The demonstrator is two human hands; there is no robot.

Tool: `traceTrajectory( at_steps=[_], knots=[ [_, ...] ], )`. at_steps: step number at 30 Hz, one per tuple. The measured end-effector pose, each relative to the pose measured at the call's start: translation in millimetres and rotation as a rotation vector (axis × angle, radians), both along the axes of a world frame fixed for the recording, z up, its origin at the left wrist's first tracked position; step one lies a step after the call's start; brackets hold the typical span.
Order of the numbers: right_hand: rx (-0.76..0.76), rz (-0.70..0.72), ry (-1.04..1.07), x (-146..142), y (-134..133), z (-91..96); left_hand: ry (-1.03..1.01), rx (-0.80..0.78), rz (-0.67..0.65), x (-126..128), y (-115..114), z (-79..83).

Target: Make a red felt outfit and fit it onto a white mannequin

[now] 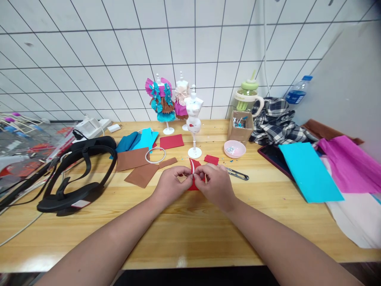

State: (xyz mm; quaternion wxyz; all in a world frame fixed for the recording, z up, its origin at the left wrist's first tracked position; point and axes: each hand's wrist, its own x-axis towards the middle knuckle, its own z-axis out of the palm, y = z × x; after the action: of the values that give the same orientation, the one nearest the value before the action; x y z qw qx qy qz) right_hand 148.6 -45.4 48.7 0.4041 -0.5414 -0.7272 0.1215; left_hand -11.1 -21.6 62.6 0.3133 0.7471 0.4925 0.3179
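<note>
Between my hands is a piece of red crepe paper (196, 183) with a thin white strip (192, 166) running along its upper part. My left hand (175, 183) pinches it from the left, thumb and forefinger closed. From the right, my right hand (216, 183) pinches it too, and the fingertips of both hands almost meet. Just beyond stands a bare white mini dress form (194, 111) with a red mark at its waist. A small folded red piece (211, 159) lies beside my right hand, and black thread snips (238, 174) rest to its right.
Two dressed mini mannequins (162, 97) stand at the back. Brown paper pieces (142, 176), a white ring (155, 162) and a black headset (77, 174) lie left. A pink bowl (235, 149), cardboard box (240, 128), lidded cup (248, 95) and blue paper (311, 171) are right.
</note>
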Motion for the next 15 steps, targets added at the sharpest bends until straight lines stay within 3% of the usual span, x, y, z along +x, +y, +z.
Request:
traceTrajectory(
  at_steps=[7, 15],
  knots=[
    [-0.078, 0.037, 0.133, 5.9, 3.9, 2.1, -0.029, 0.016, -0.052, -0.5, -1.4, 1.4],
    [-0.051, -0.098, 0.079, 32.7, 20.3, -1.6, -0.283, -0.178, -0.197, -4.5, -3.1, 5.9]
  ],
)
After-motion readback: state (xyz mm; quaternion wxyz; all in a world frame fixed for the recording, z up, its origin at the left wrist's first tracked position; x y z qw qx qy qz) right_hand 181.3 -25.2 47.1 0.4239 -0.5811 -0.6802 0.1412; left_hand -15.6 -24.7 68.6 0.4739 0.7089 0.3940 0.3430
